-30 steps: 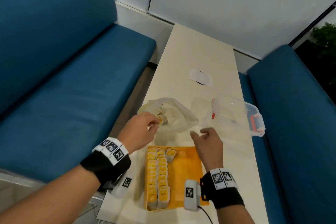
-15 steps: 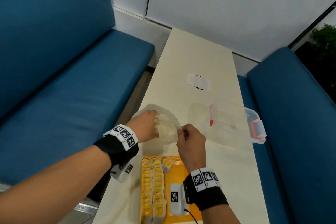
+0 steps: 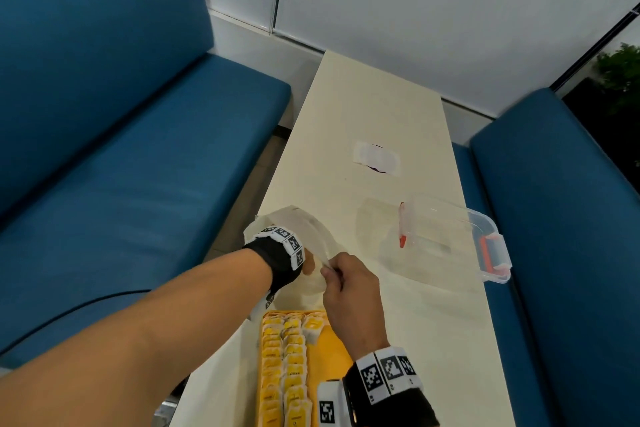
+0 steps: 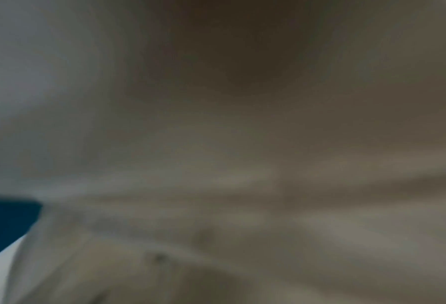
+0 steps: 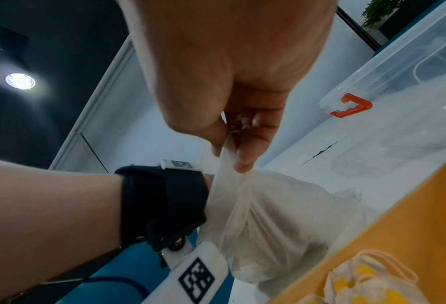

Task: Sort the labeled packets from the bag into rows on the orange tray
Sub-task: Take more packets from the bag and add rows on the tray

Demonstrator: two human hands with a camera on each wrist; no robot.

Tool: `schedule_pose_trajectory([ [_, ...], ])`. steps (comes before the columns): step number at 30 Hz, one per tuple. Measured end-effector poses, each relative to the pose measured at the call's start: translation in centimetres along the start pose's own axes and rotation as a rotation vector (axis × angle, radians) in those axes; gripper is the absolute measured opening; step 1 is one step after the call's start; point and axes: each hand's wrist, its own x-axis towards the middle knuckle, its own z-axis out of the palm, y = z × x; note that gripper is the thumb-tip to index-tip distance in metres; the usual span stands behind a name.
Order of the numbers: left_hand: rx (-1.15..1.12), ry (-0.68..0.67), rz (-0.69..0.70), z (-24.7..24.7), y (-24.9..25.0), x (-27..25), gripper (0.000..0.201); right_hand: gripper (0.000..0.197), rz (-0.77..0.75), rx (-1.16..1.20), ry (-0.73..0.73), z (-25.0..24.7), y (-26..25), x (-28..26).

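A translucent white plastic bag [image 3: 300, 222] lies on the table just beyond the orange tray [image 3: 333, 345]. My left hand [image 3: 309, 262] is pushed into the bag up to the wrist band, so its fingers are hidden. The left wrist view shows only blurred plastic. My right hand [image 3: 329, 271] pinches the bag's rim between thumb and forefinger and holds it up, plainly seen in the right wrist view [image 5: 228, 156] above the bag [image 5: 281, 216]. Several yellow-labelled packets [image 3: 284, 357] lie in rows on the tray's left side, with a few packets [image 5: 367, 281] beside the tray wall [image 5: 398, 226].
A clear plastic box [image 3: 460, 239] with orange latches stands to the right of the bag, near the table's right edge. A white patch [image 3: 377, 159] lies farther up the cream table [image 3: 363, 107]. Blue sofas flank the table, left [image 3: 121, 166] and right [image 3: 571, 218].
My left hand went from the bag's mouth deep into the bag. My right hand rose from above the tray and took hold of the bag's rim.
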Motion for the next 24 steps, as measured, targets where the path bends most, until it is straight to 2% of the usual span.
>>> schedule_pose_trajectory([
  [2, 0.036, 0.054, -0.016, 0.2, 0.1, 0.3, 0.045, 0.017, 0.003, -0.004, -0.006, 0.0, 0.0, 0.0],
  [8, 0.010, 0.119, -0.020, -0.1, 0.7, -0.3, 0.041, 0.017, 0.012, 0.005, -0.008, -0.3, -0.2, 0.2],
  [12, -0.025, 0.056, -0.024, 0.3, 0.1, 0.4, 0.043, 0.017, 0.023, 0.031, 0.005, -0.5, -0.3, 0.2],
  [16, -0.073, 0.087, 0.015, 1.0, -0.5, 1.3, 0.047, 0.016, 0.049, 0.020, 0.003, -0.6, 0.0, 0.5],
  [20, -0.126, 0.092, -0.051, 1.1, -0.4, 0.9, 0.052, 0.017, 0.064, 0.021, 0.000, -0.6, 0.0, 0.9],
  [24, -0.113, 0.051, -0.051, 1.2, -0.7, 1.6, 0.051, 0.015, 0.080, 0.034, 0.004, -0.6, 0.2, 1.2],
])
